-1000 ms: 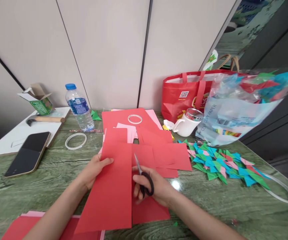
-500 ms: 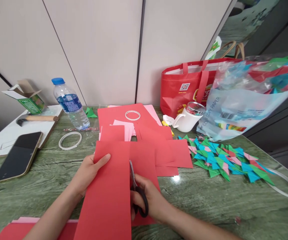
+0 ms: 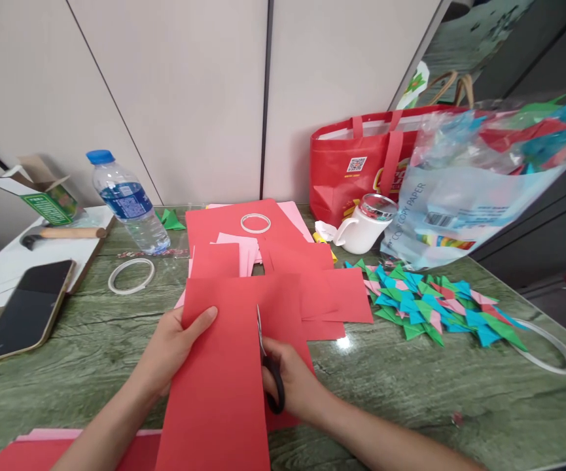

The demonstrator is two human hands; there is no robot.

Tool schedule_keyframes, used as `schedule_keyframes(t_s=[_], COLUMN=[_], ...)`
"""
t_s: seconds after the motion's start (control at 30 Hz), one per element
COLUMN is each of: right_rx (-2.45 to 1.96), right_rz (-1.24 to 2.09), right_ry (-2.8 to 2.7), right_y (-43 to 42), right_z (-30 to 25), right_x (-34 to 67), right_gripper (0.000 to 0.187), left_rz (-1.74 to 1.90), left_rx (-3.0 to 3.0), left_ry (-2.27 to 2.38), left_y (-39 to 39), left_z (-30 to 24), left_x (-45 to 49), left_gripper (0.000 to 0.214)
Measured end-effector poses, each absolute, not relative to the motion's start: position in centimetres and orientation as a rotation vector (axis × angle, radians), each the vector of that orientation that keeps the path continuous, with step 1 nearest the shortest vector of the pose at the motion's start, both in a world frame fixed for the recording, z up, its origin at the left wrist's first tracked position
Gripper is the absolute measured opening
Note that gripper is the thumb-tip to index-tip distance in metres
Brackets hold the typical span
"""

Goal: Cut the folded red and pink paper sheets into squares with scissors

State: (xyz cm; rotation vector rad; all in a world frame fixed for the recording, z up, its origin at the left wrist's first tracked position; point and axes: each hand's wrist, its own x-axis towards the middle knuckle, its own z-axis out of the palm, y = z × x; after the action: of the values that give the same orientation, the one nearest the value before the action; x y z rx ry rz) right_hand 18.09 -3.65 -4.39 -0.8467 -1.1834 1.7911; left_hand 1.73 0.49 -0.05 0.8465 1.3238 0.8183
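Observation:
My left hand (image 3: 177, 343) pinches the left edge of a long sheet of red paper (image 3: 218, 386), thumb on top and fingers hidden underneath. My right hand (image 3: 295, 379) is closed around the black handles of a pair of scissors (image 3: 273, 376). The blades lie at a slit in the red paper, left of a second part that reaches to the right; whether the tips are parted is hard to make out. Just beyond are several cut red paper pieces (image 3: 344, 297) and some pink slips (image 3: 243, 247).
Left are a phone (image 3: 27, 311), a hammer (image 3: 67, 233), a tape roll (image 3: 131, 276) and a water bottle (image 3: 128, 203). Right stand a white mug (image 3: 364, 229), a red bag (image 3: 332, 173), a plastic bag (image 3: 449, 209) and folded paper triangles (image 3: 430, 304). Red sheets (image 3: 67, 454) lie at front left.
The scissors have moved slightly up the red paper, and less of the handles shows. The whole view has shifted a little, so the table things appear further left.

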Motion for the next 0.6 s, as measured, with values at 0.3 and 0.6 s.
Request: schedule_keyframes(t_s=[0.3, 0.6], right_rx=[-0.913, -0.907], right_rz=[1.669, 1.611], right_ry=[-1.140, -1.037], right_y=[-3.36, -3.25], right_z=[-3.98, -4.01], right_x=[17.76, 17.72], right_gripper=[0.033, 0.031], left_rz=[0.831, 0.847], left_rx=[1.175, 1.359], left_ry=[1.500, 1.601], left_y=[-0.13, -0.26], left_z=[-0.34, -0.16], left_x=[1.88, 2.20], left_gripper=[0.027, 0.024])
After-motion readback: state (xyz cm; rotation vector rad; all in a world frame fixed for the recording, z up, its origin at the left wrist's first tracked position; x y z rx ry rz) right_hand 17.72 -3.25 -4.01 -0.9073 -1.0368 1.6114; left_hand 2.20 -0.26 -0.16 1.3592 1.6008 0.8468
